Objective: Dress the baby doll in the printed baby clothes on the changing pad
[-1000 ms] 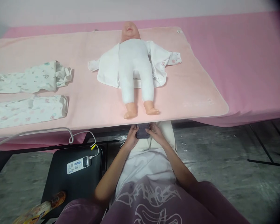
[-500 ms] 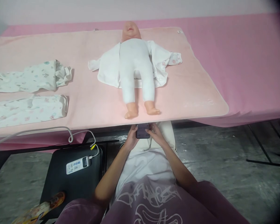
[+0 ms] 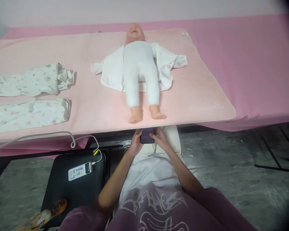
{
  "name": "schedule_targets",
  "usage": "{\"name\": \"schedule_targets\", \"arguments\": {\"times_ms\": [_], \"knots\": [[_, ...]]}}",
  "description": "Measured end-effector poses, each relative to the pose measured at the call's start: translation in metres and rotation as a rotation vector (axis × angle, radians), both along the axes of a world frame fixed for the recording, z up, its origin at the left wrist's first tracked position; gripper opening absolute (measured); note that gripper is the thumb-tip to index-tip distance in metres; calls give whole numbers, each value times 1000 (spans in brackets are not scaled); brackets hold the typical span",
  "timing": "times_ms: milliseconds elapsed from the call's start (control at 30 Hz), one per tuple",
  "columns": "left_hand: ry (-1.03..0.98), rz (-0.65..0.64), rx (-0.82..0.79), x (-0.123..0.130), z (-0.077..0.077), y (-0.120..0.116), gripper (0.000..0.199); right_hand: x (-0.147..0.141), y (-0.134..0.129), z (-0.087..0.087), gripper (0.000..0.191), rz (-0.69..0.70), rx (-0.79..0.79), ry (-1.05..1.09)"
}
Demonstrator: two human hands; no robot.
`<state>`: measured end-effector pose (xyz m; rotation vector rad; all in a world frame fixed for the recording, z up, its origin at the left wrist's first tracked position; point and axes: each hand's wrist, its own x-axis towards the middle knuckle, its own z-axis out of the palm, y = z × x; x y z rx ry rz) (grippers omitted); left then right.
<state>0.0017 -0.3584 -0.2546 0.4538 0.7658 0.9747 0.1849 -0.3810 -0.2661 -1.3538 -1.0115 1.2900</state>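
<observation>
A dark smartphone is held in my lap, just below the table's front edge, which hides its top. My left hand grips its left side. On the other side my right hand grips it too, thumb over the screen. Beyond the edge a baby doll lies on its back, feet towards me. Its torso and legs are white, its head and feet skin-toned. A white baby shirt is spread open under the doll, both sleeves stretched outward, with a printed cuff on the right.
Two folded printed baby garments, an upper one and a lower one, lie on the pink mat at left. A white cable runs to a power bank on a black stool. A bottle and packet stand lower left.
Everything on the table sits very slightly lower in the picture. Both hands stay on the phone, and the doll and garments have not moved.
</observation>
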Motion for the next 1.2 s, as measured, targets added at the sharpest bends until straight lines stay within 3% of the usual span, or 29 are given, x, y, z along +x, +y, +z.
{"name": "schedule_targets", "arguments": {"times_ms": [600, 900, 1200], "knots": [[-7, -3, 19, 0, 0, 0, 56, 2, -1, 1, 37, 2, 5, -12], [86, -23, 67, -2, -5, -4, 80, -8, 3, 6, 49, -29, 23, 14], [124, -73, 168, -4, -10, -3, 83, -2, 0, 1, 48, 0, 32, 10]]}}
